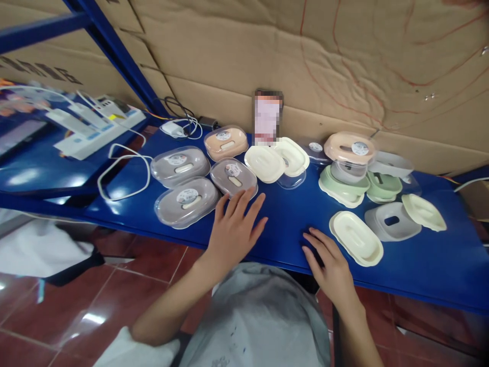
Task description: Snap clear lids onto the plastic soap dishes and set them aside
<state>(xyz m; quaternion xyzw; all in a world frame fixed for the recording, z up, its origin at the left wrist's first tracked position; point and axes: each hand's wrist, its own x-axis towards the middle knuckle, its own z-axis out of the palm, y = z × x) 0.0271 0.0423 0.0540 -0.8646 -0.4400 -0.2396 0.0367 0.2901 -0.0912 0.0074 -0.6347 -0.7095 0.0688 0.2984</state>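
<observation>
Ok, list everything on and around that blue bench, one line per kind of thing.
closed grey soap boxes: four, grey under clear lids, left of centre
peach box: one, closed, behind the grey ones
cream lids: two, centre, one on a clear lid
peach-lidded stack: one, peach over grey and green, right
green parts: light green, beside that stack
open grey base: one, right
cream trays: two, right front
phone: one, propped against the cardboard
power strips: white, far left, with white cables
bench: blue
left hand: flat on the bench, fingertips by a grey box
right hand: resting on the bench edge, near a cream tray
</observation>
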